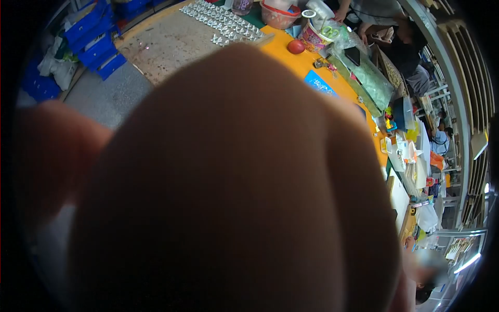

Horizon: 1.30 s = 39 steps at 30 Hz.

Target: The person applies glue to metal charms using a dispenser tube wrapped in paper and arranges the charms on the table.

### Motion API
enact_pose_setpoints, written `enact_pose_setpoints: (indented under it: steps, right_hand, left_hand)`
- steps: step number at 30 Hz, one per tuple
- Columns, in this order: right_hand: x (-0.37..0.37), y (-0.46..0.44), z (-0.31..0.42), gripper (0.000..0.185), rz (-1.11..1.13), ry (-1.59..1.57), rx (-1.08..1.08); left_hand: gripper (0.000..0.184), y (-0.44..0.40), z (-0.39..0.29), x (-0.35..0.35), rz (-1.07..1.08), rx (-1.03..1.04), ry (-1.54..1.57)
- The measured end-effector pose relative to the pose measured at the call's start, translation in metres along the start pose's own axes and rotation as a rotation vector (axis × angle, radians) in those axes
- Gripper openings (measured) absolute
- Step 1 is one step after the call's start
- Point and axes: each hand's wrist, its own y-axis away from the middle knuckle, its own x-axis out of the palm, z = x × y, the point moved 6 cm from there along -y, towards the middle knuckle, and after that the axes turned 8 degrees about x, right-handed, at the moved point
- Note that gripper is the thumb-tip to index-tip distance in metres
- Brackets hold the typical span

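Observation:
A large blurred hand [223,171] of mine is right in front of the lens and hides most of the view. Another blurred finger-like shape [67,151] shows at the left edge; whether it belongs to the same hand is unclear. I cannot make out which hand is which, how the fingers are bent, or whether anything is held. Beyond the hand, rows of small silvery-white pieces [223,21] lie on a worn board [171,44]. A blue sheet [319,83] rests on the orange tabletop [278,44], partly covered by the hand.
Blue bins [91,36] stack at upper left. The table holds a red basket [280,15], a patterned bucket [314,39], a red round object [296,47] and a dark phone [353,55]. Another person [405,47] sits across it. The view is strongly tilted.

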Motion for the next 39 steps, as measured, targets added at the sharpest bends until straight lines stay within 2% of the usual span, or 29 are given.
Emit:
enact_pose_setpoints:
  steps: [10, 14, 20, 24, 26, 30, 31, 33, 34, 37, 38, 39]
  right_hand:
    - [0.006, 0.003, 0.002, 0.012, 0.004, 0.075, -0.041]
    - [0.010, 0.003, 0.004, 0.012, 0.018, 0.007, -0.056]
    - [0.008, 0.004, -0.001, 0.011, -0.021, -0.031, 0.078]
    - [0.003, 0.004, -0.004, 0.013, -0.067, -0.029, 0.154]
    - [0.002, 0.002, -0.004, 0.012, -0.059, -0.023, 0.164]
    - [0.009, -0.001, -0.007, 0.011, -0.014, -0.094, 0.258]
    - [0.009, -0.003, -0.008, 0.011, -0.031, -0.115, 0.278]
    - [0.005, -0.007, -0.011, 0.011, -0.033, -0.163, 0.327]
    - [0.004, -0.008, -0.011, 0.011, -0.039, -0.164, 0.332]
    - [0.001, -0.009, -0.017, 0.010, -0.034, -0.271, 0.489]
    - [-0.003, -0.011, -0.017, 0.010, -0.047, -0.271, 0.497]
    - [0.001, -0.012, -0.014, 0.009, -0.032, -0.268, 0.515]
  left_hand:
    - [0.026, -0.006, -0.024, 0.030, 0.236, 0.150, 0.216]
    - [0.029, -0.016, -0.041, 0.036, 0.380, 0.230, 0.362]
    - [0.033, -0.038, -0.042, 0.027, 0.520, 0.276, 0.576]
    - [0.042, -0.029, 0.020, -0.008, 0.360, 0.165, 0.553]
    - [0.041, -0.013, 0.051, -0.028, 0.335, 0.015, 0.518]
    - [0.041, 0.001, 0.102, -0.073, 0.107, -0.222, 0.458]
    - [0.041, 0.000, 0.107, -0.079, 0.105, -0.222, 0.458]
    - [0.037, -0.002, 0.122, -0.087, 0.066, -0.418, 0.477]
    - [0.037, -0.006, 0.121, -0.091, 0.059, -0.422, 0.479]
    - [0.027, -0.013, 0.131, -0.104, -0.053, -0.782, 0.295]
    - [0.027, -0.022, 0.128, -0.105, -0.066, -0.786, 0.302]
    - [0.025, -0.025, 0.127, -0.115, -0.159, -0.844, 0.135]
